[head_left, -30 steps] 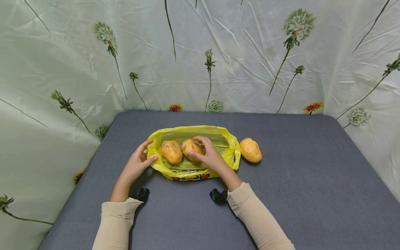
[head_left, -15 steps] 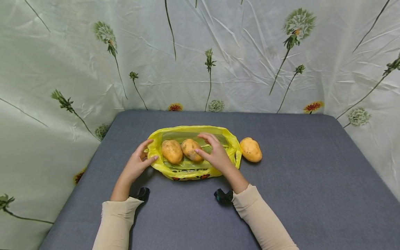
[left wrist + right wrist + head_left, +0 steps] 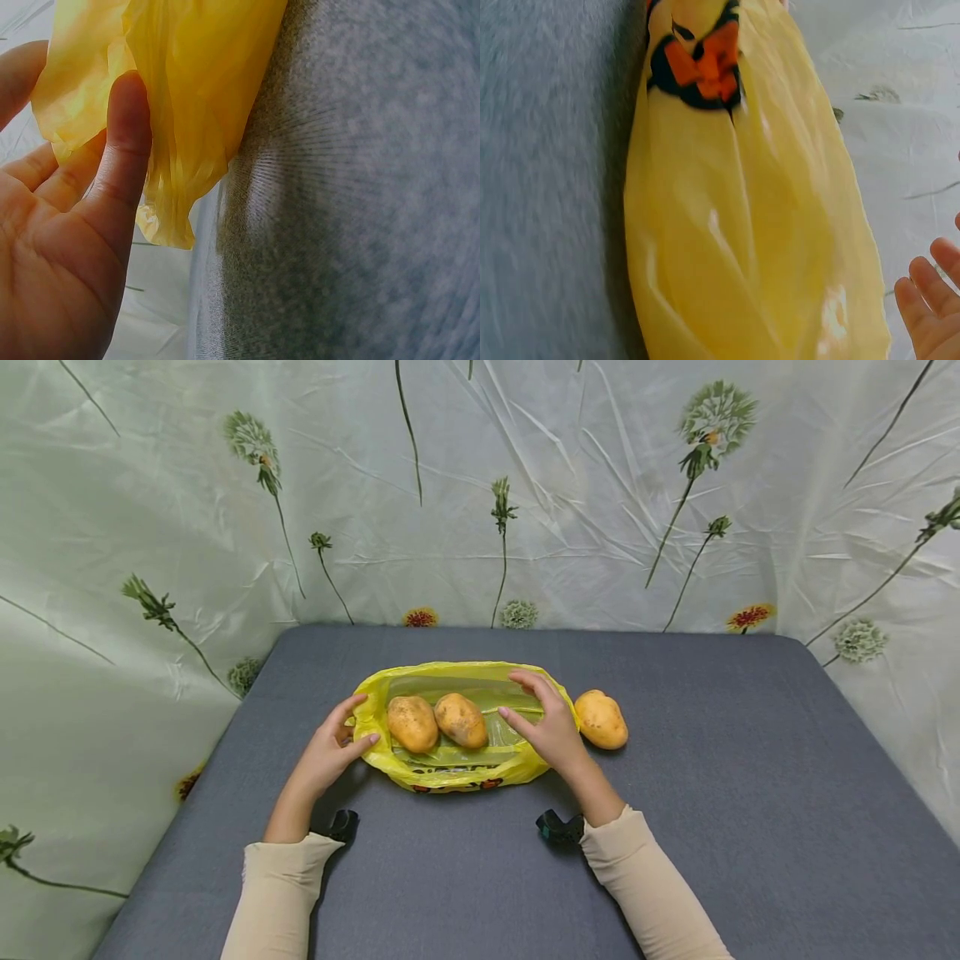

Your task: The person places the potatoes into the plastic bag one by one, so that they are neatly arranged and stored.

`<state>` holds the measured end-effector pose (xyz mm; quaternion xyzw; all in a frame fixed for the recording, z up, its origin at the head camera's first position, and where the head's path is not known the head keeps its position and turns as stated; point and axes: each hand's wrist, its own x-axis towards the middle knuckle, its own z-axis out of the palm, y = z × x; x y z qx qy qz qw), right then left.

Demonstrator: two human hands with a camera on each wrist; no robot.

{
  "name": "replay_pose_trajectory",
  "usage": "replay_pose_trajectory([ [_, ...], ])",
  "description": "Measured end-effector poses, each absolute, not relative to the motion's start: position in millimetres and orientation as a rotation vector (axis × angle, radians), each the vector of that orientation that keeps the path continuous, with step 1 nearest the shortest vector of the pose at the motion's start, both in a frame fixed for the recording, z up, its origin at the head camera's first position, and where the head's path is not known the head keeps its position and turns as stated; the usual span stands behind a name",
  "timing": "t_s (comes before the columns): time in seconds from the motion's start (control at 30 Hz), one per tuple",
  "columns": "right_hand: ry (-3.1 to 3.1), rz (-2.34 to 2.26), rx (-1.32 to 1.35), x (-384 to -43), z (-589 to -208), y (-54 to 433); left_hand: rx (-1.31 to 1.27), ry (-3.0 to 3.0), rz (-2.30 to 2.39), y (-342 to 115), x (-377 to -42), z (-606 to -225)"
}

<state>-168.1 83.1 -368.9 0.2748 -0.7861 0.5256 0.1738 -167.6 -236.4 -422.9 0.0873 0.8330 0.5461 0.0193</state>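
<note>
A yellow plastic bag (image 3: 450, 778) lies on the grey table with its mouth spread wide. Two potatoes, a left one (image 3: 412, 724) and a right one (image 3: 461, 721), sit inside it side by side. At the bag's left end my left hand (image 3: 327, 752) holds the plastic, thumb on one side and fingers on the other; the left wrist view shows the thumb (image 3: 129, 124) against it. My right hand (image 3: 557, 727), thumb and fingers apart, hovers over the bag's right end and holds nothing. Just right of the bag lies a third potato (image 3: 602, 720).
The grey table (image 3: 720, 793) extends around the bag, its back edge meeting a pale curtain (image 3: 600, 527) printed with dandelions. Black wrist devices sit on both arms, near the left cuff (image 3: 343, 827) and the right cuff (image 3: 558, 828).
My right hand has let go of the right potato in the bag and moved rightward to the bag's right end. The left hand has stayed where it was.
</note>
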Motion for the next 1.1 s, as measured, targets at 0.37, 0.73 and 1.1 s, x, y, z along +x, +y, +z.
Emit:
replay_pose_trajectory([
  [0.37,-2.177,1.403,0.696,-168,-370,110,0.266,2.601,1.683,-238,-167,-425],
  [0.73,-2.183,1.329,0.541,-166,-373,142,0.268,2.604,1.668,-236,-167,-422],
  [1.1,-2.263,1.311,0.435,-164,-384,170,0.274,2.577,1.695,-237,-168,-425],
])
